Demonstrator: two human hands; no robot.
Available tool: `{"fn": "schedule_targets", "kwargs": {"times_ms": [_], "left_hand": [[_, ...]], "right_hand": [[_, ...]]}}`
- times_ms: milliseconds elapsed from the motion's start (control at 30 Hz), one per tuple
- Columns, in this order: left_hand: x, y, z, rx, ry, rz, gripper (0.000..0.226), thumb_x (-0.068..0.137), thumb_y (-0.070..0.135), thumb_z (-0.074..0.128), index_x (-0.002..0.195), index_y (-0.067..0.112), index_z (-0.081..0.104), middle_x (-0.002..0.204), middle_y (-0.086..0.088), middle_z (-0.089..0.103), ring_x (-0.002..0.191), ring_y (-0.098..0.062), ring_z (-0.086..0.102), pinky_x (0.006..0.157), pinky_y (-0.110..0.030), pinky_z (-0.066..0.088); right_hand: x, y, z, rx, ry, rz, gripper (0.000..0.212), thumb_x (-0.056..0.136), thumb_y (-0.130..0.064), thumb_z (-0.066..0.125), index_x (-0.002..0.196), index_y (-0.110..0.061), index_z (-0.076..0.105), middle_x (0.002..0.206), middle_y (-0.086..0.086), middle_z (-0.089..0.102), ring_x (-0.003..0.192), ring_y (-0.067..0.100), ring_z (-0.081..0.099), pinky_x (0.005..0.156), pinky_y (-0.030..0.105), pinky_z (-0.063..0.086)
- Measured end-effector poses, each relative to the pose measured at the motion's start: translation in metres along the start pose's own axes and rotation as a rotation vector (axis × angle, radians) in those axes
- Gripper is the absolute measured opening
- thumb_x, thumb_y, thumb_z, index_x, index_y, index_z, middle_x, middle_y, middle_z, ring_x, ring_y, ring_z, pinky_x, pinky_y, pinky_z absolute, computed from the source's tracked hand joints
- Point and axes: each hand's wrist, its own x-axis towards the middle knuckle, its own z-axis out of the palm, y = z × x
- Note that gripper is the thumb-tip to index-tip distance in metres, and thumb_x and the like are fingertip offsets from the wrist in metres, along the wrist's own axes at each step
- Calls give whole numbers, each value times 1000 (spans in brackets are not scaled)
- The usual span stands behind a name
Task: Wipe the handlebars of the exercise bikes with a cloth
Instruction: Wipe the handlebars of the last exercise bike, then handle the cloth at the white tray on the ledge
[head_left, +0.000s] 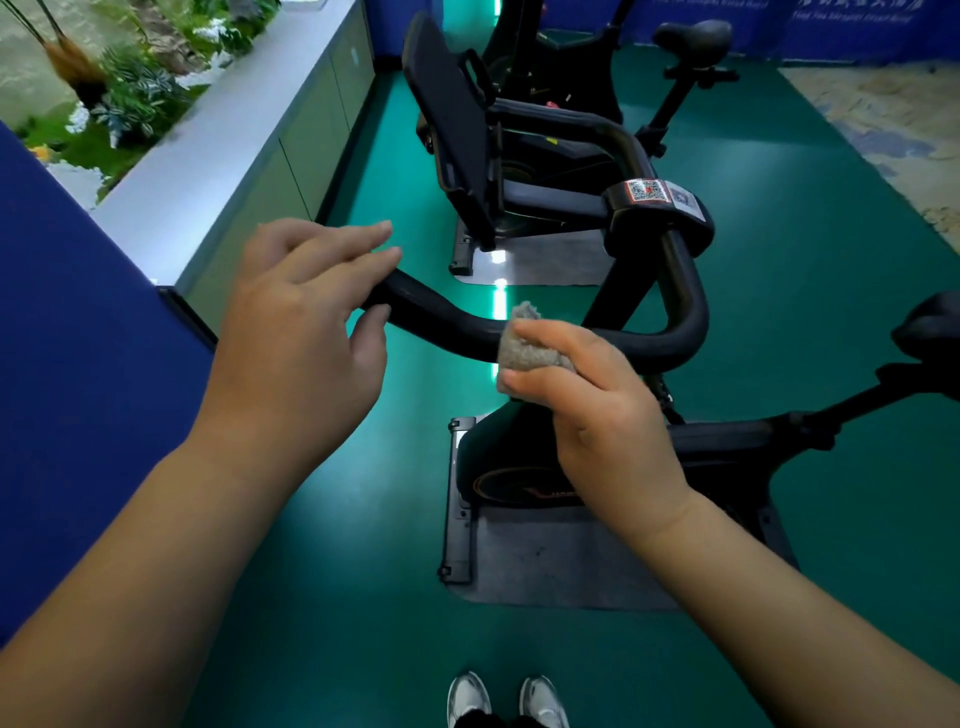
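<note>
A: Where is the cloth?

B: The grey cloth is bunched in the right hand, fingers and thumb curled round it, and it is pressed against the black handlebar of the near exercise bike, about midway along the front bar.

A: And the other hand?

B: The left hand is at the handlebar's left end with its fingers nearly straight and a little spread — the fingertips lie over the bar and the thumb sits just below it. It holds nothing and is not wrapped round the bar.

A: Any writing to read?

B: At the handlebar's centre clamp there is a sticker with a red-framed QR code, and a second grey label just beside it; the print on both is too small to read. The blue banner at the far wall carries white lettering, too blurred to make out. The near bike's flywheel cover shows an orange outline and part of a logo, half hidden by the right hand.

A: What else is there?

B: A second bike stands beyond, with a dark tablet holder on its bars. Each bike rests on a grey mat on the green floor — white trainers show at the bottom edge.
</note>
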Motion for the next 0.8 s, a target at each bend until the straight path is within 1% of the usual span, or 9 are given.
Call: {"fn": "schedule_targets", "kwargs": {"times_ms": [67,167,200,267,300,433,600,700,800], "left_hand": [[-4,7,6,10,41,24,30,84,7,67,115,5,68,122,-3,63,113,-32,48,103,-15,26],[-13,18,16,27,72,20,30,85,8,64,115,5,68,125,-4,62,122,-33,43,109,-30,31],[-15,19,18,32,78,13,31,85,7,64,117,5,67,126,-4,61,125,-34,42,110,-34,31],[-18,21,20,42,72,1,35,84,4,64,119,4,65,129,-5,59,129,-34,39,112,-37,29],[-19,22,19,47,62,-4,36,84,4,64,120,4,65,131,-6,58,130,-33,37,113,-37,28],[-23,27,17,59,17,-34,42,83,4,65,125,5,61,136,-5,54,136,-30,33,113,-44,29],[-52,32,14,58,19,-62,43,86,3,59,128,9,59,140,-6,50,135,-28,36,110,-46,31],[-89,24,16,79,-28,-151,45,84,12,55,129,11,58,139,-5,51,131,-27,39,108,-46,31],[-130,3,24,170,-160,-260,48,85,17,60,132,12,55,140,-5,50,131,-26,39,107,-46,30]], "right_hand": [[-9,10,-13,-17,38,12,18,92,-7,56,91,-2,74,120,18,61,111,31,58,97,39,48],[-17,23,-33,-27,85,46,40,100,-23,42,90,-1,74,118,17,62,108,30,59,96,36,48],[-20,28,-38,-41,92,64,35,98,-22,45,91,-2,74,119,16,61,108,29,59,94,36,49],[-27,39,-45,-83,113,125,19,89,-7,55,93,-4,73,121,15,61,108,29,59,93,35,50],[-31,44,-48,-96,132,167,17,85,1,59,94,-4,73,121,14,60,108,28,59,94,34,49],[-36,41,-57,-14,187,253,33,76,18,64,95,-7,72,122,9,58,113,18,55,100,21,42],[-44,12,-37,224,-1,81,30,75,19,62,95,-3,72,120,11,58,116,17,55,101,22,42],[-50,7,-14,304,-146,85,40,72,23,64,98,-6,72,120,7,59,116,12,54,101,19,43],[-50,7,13,320,-237,114,46,70,23,64,101,-10,72,117,2,59,114,7,53,100,10,38]]}}
